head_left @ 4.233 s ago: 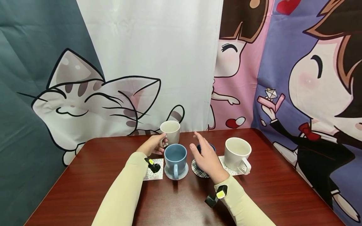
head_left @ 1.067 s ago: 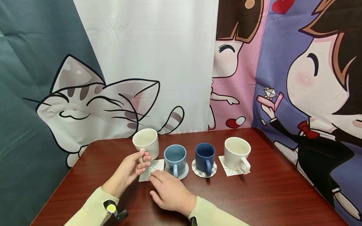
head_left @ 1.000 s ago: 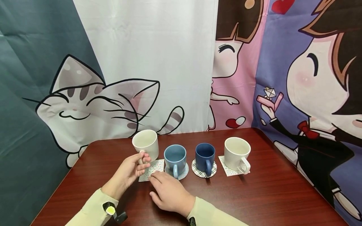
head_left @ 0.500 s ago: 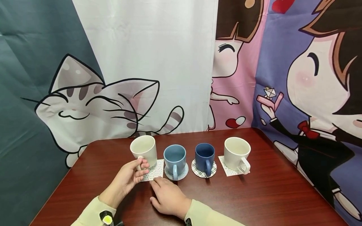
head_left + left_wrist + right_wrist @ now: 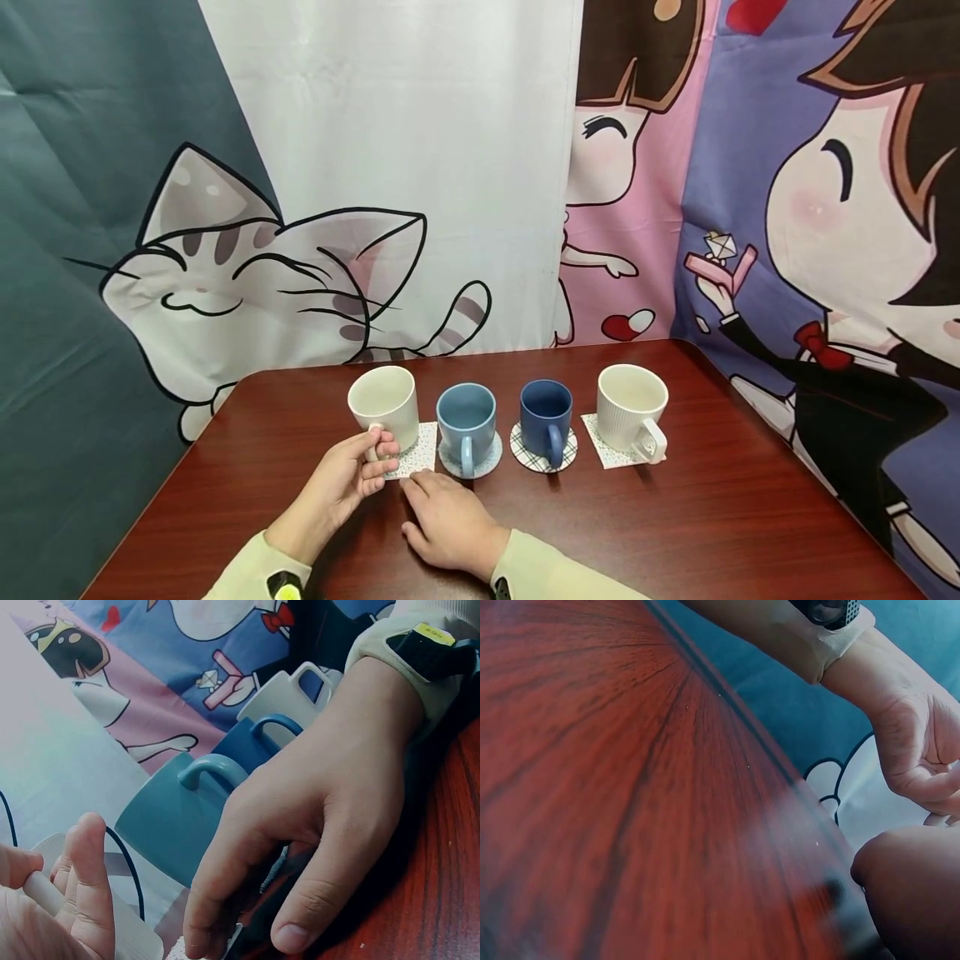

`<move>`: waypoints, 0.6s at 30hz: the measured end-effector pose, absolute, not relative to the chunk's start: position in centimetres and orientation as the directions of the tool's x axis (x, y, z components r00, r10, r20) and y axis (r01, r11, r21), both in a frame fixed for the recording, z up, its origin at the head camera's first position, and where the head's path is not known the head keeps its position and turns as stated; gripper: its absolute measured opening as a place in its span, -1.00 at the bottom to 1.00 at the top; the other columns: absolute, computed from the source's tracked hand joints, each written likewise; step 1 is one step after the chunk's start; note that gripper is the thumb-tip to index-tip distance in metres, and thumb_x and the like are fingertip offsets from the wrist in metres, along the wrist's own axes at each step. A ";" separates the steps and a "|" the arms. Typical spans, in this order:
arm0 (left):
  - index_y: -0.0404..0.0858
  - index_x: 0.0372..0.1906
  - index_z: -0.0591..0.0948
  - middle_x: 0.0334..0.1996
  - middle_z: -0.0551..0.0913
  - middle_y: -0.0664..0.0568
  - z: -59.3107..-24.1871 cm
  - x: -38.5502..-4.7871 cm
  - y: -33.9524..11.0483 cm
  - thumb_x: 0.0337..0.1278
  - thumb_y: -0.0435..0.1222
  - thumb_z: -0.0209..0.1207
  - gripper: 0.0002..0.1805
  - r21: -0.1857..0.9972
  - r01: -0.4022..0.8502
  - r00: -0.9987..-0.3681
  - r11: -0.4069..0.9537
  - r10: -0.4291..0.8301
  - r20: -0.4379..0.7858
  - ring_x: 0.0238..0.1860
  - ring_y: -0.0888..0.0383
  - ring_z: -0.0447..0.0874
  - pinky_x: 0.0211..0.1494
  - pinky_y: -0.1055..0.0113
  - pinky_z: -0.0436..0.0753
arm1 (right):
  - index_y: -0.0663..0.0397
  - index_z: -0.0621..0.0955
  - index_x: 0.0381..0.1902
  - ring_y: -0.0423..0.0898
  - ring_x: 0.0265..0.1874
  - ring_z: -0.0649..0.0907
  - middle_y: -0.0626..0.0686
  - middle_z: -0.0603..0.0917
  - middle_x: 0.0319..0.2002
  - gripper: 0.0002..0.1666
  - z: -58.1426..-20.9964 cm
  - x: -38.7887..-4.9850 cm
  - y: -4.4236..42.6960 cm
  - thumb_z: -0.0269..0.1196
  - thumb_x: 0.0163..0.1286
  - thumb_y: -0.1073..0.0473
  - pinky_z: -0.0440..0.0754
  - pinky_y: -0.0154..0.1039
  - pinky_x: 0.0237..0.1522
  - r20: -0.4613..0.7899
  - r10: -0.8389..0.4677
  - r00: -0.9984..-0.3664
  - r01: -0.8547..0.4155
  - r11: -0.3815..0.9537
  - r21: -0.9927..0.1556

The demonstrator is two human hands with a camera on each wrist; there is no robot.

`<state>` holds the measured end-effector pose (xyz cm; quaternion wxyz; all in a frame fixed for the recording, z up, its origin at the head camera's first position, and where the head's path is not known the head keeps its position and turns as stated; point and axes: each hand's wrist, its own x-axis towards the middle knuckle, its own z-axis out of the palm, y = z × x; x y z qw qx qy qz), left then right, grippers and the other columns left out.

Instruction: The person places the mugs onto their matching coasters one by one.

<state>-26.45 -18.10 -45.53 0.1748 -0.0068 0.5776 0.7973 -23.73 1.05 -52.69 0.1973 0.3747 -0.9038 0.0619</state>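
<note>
In the head view my left hand [image 5: 337,487] pinches the handle of a white ribbed mug [image 5: 384,398] between thumb and fingers. The mug is upright over the rear part of a speckled square coaster [image 5: 422,454] at the left end of the row; whether its base bears fully on it is hard to tell. My right hand [image 5: 453,521] lies palm down, its fingertips at the coaster's front edge. In the left wrist view the right hand [image 5: 330,802] has loosely bent fingers with nothing visible in them. The right wrist view shows the left hand [image 5: 915,742] with the mug out of sight.
Right of the white mug stand a light blue mug [image 5: 465,412] on a round coaster [image 5: 489,460], a navy mug [image 5: 544,412] on a plaid coaster [image 5: 525,454], and another white mug [image 5: 630,412] on a speckled coaster [image 5: 609,454]. The wooden table [image 5: 675,517] meets a cartoon curtain behind.
The white mug has come from behind the light blue mug leftward, then down over the left coaster. My right hand has moved from the navy mug to that coaster and slid slightly back toward me.
</note>
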 end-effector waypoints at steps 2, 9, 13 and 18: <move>-0.14 -0.22 0.60 -0.37 0.74 0.16 -45.7 -26.4 -18.0 0.63 -0.16 -0.12 -0.68 0.919 -0.287 -0.939 -0.269 0.270 -0.214 -0.43 0.35 0.75 -0.46 0.53 0.63 | 0.12 0.55 0.24 -0.08 0.16 0.61 0.05 0.63 0.12 -0.39 -52.7 -23.7 1.1 0.26 0.37 -0.11 0.53 -0.19 0.26 0.405 -0.655 -0.638 -0.703 0.710 0.041; -0.14 -0.21 0.60 -0.38 0.74 0.16 -46.0 -26.5 -17.5 0.62 -0.15 -0.11 -0.69 0.923 -0.293 -0.938 -0.248 0.261 -0.228 -0.43 0.33 0.75 -0.47 0.51 0.62 | 0.13 0.56 0.22 -0.08 0.15 0.62 0.05 0.64 0.11 -0.40 -52.6 -23.8 1.2 0.27 0.35 -0.10 0.53 -0.18 0.25 0.417 -0.659 -0.625 -0.706 0.706 0.059; -0.15 -0.19 0.60 -0.36 0.73 0.16 -46.2 -26.3 -17.4 0.61 -0.14 -0.09 -0.71 0.927 -0.295 -0.934 -0.232 0.277 -0.228 -0.42 0.33 0.75 -0.47 0.51 0.62 | 0.12 0.57 0.20 -0.08 0.13 0.63 0.04 0.64 0.10 -0.42 -52.7 -23.8 1.2 0.28 0.35 -0.10 0.55 -0.18 0.23 0.420 -0.662 -0.621 -0.707 0.705 0.066; -0.16 -0.17 0.60 -0.35 0.73 0.16 -46.5 -26.1 -17.4 0.60 -0.13 -0.06 -0.72 0.930 -0.294 -0.935 -0.222 0.269 -0.231 -0.42 0.32 0.76 -0.47 0.52 0.61 | 0.08 0.59 0.18 -0.09 0.12 0.63 0.03 0.63 0.10 -0.45 -52.9 -23.8 1.2 0.29 0.34 -0.10 0.56 -0.18 0.22 0.431 -0.664 -0.611 -0.712 0.699 0.069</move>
